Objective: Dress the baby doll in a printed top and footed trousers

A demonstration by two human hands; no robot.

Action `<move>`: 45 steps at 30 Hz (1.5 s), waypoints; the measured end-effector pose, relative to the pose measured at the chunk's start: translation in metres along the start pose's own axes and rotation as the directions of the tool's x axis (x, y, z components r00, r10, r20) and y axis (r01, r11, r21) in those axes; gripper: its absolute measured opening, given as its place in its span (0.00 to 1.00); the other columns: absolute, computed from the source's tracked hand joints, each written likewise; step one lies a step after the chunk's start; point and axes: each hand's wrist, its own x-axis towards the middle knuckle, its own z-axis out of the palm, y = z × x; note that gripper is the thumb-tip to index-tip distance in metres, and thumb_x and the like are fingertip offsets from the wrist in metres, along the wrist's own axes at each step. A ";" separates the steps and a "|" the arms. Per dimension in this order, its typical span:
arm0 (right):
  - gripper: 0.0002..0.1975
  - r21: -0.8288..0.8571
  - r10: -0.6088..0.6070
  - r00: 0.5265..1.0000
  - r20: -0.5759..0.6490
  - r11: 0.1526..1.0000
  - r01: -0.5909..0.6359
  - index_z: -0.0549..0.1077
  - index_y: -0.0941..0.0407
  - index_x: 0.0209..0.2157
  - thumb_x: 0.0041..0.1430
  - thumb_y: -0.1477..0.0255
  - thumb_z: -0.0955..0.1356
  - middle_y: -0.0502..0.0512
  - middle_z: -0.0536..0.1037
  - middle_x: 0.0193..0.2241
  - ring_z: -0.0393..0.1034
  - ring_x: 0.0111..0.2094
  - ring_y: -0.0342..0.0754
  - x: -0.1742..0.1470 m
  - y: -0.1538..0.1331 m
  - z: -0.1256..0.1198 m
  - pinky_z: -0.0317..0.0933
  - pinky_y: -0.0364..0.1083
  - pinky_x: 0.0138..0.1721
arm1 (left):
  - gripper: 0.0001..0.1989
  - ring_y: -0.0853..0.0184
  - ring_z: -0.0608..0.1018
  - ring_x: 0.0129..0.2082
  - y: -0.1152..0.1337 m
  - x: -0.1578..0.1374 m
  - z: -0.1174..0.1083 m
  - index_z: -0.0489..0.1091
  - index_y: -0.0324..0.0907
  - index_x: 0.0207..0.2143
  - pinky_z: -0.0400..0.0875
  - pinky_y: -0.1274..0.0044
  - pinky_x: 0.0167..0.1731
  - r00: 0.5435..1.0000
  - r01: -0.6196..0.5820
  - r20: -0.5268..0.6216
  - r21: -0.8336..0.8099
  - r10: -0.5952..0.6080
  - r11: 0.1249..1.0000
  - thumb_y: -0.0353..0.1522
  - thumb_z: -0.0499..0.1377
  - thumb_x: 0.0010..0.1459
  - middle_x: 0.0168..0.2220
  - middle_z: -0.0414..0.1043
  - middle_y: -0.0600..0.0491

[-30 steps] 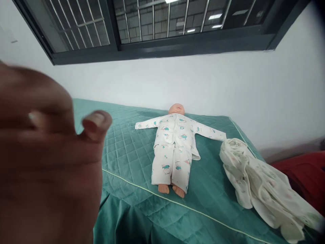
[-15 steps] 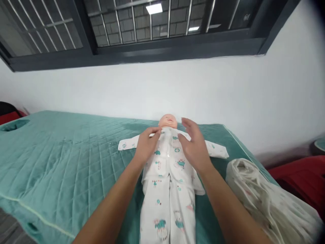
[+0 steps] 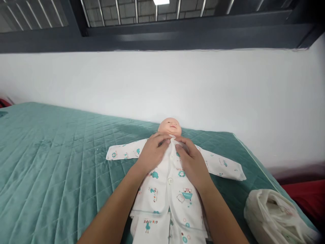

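A baby doll point(image 3: 169, 126) lies on its back, head toward the wall, in a white baby shirt point(image 3: 162, 189) printed with teal and red pictures, its sleeves spread to both sides. My left hand point(image 3: 154, 150) is at the left side of the collar, fingers and thumb closed on the cloth edge. At the collar's right side my right hand point(image 3: 191, 159) has its bent fingers on the cloth, thumb close beneath them. Between the hands the front edges meet, and a button point(image 3: 170, 181) shows lower down. White printed trousers point(image 3: 149, 234) lie below the shirt hem.
Under the doll is a quilted green bed cover point(image 3: 63, 162). A bundled white cloth point(image 3: 274, 217) lies at the right front, with something red point(image 3: 307, 196) beyond it. The white wall point(image 3: 127, 84) and a dark window frame point(image 3: 177, 35) rise behind.
Both hands have come in to the collar; my right hand, earlier raised with fingers apart, now touches the shirt. The view has moved closer to the doll.
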 end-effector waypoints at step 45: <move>0.19 -0.018 -0.044 0.999 -0.001 0.999 0.044 0.70 0.48 0.54 0.62 0.63 0.63 0.52 0.73 0.55 0.65 0.56 0.55 -0.002 0.006 0.001 0.57 0.56 0.57 | 0.14 0.63 0.70 0.57 0.000 -0.001 0.002 0.75 0.51 0.47 0.63 0.69 0.60 0.998 -0.048 0.046 0.076 0.044 0.996 0.31 0.54 0.62 0.55 0.71 0.56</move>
